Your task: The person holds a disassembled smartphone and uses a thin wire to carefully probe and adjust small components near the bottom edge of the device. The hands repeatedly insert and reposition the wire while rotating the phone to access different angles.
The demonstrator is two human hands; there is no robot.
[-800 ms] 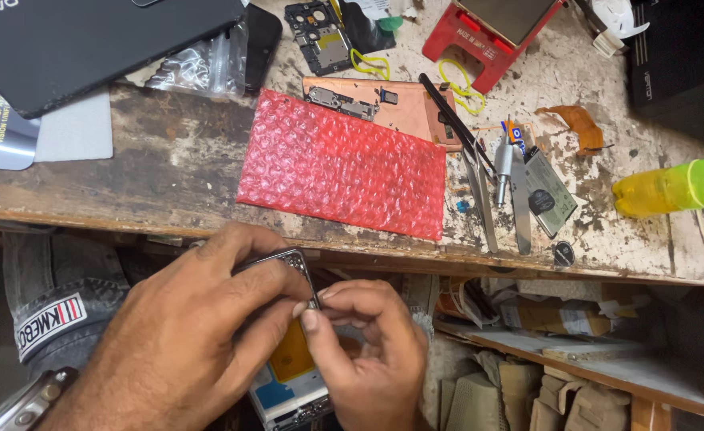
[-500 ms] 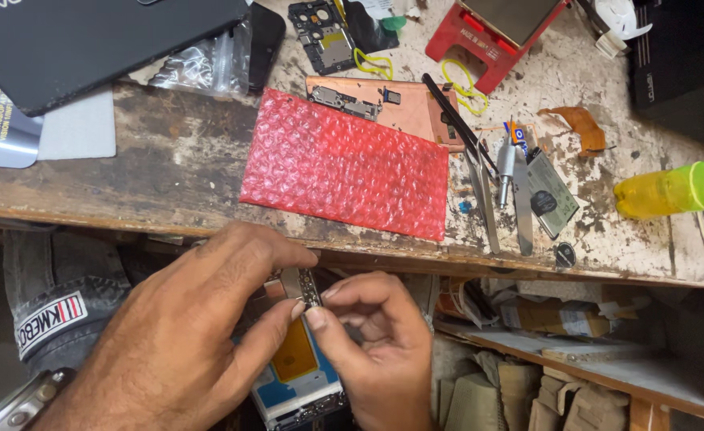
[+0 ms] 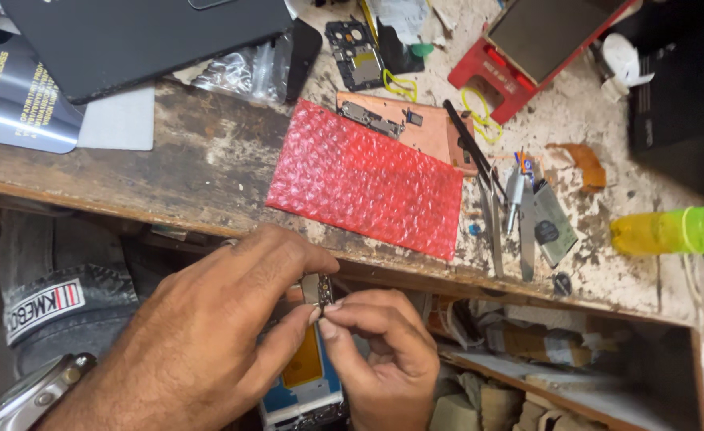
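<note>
The worn wooden worktop (image 3: pixel 168 172) stretches across the view above both hands, scuffed and flecked with white. On it, up and to the left of the hands, lies a large dark flat panel (image 3: pixel 144 36). Straight above the hands, near the worktop's front edge, sits a red bubble-wrap pouch (image 3: pixel 368 182), with a copper-coloured sheet (image 3: pixel 428 132) just behind it. Farther up and to the right stands a red tray (image 3: pixel 539 52), and well to the right of the hands a yellow-green bottle (image 3: pixel 671 230) lies on its side.

The left hand (image 3: pixel 200 335) is below the worktop's edge, fingers curled, its thumb and forefinger pinching a small dark electronic part (image 3: pixel 318 289) from the left. The right hand (image 3: pixel 384 359) meets it from the right, thumb and forefinger pressed together on the same part. Beneath both hands, partly hidden, lies an opened phone (image 3: pixel 304 383) with an orange battery showing. To the upper right of the hands, tweezers (image 3: pixel 492 219) and small metal tools (image 3: pixel 524 215) lie side by side.
</note>
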